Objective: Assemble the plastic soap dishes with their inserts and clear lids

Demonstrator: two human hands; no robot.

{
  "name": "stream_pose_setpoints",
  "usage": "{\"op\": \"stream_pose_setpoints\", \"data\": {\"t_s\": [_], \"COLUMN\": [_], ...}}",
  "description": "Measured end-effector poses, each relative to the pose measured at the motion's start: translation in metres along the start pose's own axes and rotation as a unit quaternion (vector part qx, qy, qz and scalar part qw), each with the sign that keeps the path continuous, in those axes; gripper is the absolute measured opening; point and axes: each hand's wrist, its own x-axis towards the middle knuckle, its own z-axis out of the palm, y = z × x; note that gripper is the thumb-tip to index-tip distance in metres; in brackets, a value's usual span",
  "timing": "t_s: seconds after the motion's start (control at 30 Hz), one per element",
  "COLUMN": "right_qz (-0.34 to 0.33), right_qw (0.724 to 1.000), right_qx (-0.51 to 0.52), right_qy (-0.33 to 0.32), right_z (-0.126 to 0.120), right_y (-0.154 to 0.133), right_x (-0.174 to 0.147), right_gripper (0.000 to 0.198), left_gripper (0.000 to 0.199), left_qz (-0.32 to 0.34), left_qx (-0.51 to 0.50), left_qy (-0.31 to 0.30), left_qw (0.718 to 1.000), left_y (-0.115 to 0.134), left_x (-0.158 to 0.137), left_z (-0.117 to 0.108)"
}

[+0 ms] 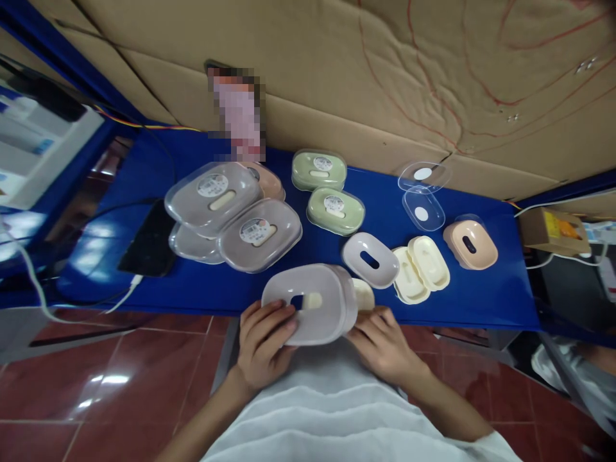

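Note:
My left hand (266,340) grips the left side of a lilac oval soap dish (320,324) with a slot in its middle, held tilted at the table's near edge. Cream plastic shows through part of the slot. At the dish's right side, my right hand (382,343) has its fingers closed on a cream inner tray (364,294), which sticks out from behind the dish. How far the tray reaches inside is hidden. Just beyond lie another lilac dish (357,258) and two cream trays (410,285), side by side and overlapping.
Lidded lilac soap dishes (262,247) are piled at left, with two lidded green ones (335,221) behind. Two clear lids (430,217) and a peach dish (475,256) lie at right. A black phone (149,247) with a white cable rests on the blue table (216,292). Cardboard (327,83) stands behind.

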Motion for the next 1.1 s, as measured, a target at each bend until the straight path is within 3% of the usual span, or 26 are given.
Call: {"op": "stream_pose_setpoints", "data": {"t_s": [0.1, 0.2, 0.3, 0.47, 0.53, 0.6, 0.67, 0.83, 0.93, 1.0, 1.1], "right_qz": [-0.045, -0.038, 0.014, 0.163, 0.139, 0.061, 0.001, -0.044, -0.052, -0.003, 0.181], "right_qw": [0.999, 0.999, 0.995, 0.979, 0.984, 0.995, 0.998, 0.996, 0.998, 1.000, 0.977], "right_qx": [0.005, 0.035, 0.096, 0.116, 0.103, 0.078, 0.048, 0.028, 0.022, -0.005, -0.093], "right_qy": [-0.024, -0.008, 0.020, 0.048, 0.035, -0.006, -0.045, -0.075, -0.040, 0.006, 0.056], "right_z": [0.020, 0.030, 0.031, 0.023, 0.021, 0.024, 0.030, 0.038, 0.015, -0.012, -0.049], "right_y": [0.004, 0.015, 0.026, 0.042, 0.046, 0.048, 0.047, 0.045, 0.062, 0.091, 0.155], "right_x": [0.011, 0.019, 0.015, -0.002, -0.002, 0.002, 0.008, 0.018, 0.020, 0.023, 0.031], "right_gripper": [0.029, 0.030, 0.033, 0.044, 0.055, 0.062, 0.054, 0.045, 0.042, 0.043, 0.039], "left_gripper": [0.053, 0.053, 0.045, 0.032, 0.031, 0.033, 0.033, 0.031, 0.030, 0.032, 0.033], "left_qz": [-0.011, -0.023, -0.018, 0.018, 0.028, 0.038, 0.047, 0.053, 0.039, 0.015, -0.034], "left_qx": [0.032, 0.058, 0.067, 0.089, 0.091, 0.091, 0.095, 0.096, 0.086, 0.070, 0.021], "left_qy": [-0.034, -0.057, -0.076, -0.135, -0.158, -0.168, -0.170, -0.185, -0.174, -0.161, -0.160], "left_qw": [0.999, 0.996, 0.995, 0.987, 0.983, 0.981, 0.980, 0.977, 0.980, 0.984, 0.986], "left_y": [-0.002, -0.008, -0.009, -0.001, 0.000, -0.001, -0.003, -0.007, -0.009, -0.010, -0.013], "left_x": [0.008, 0.014, 0.012, 0.008, 0.008, 0.009, 0.010, 0.006, 0.004, 0.005, 0.011], "left_z": [0.004, 0.007, 0.009, 0.014, 0.017, 0.019, 0.021, 0.023, 0.025, 0.027, 0.032]}}
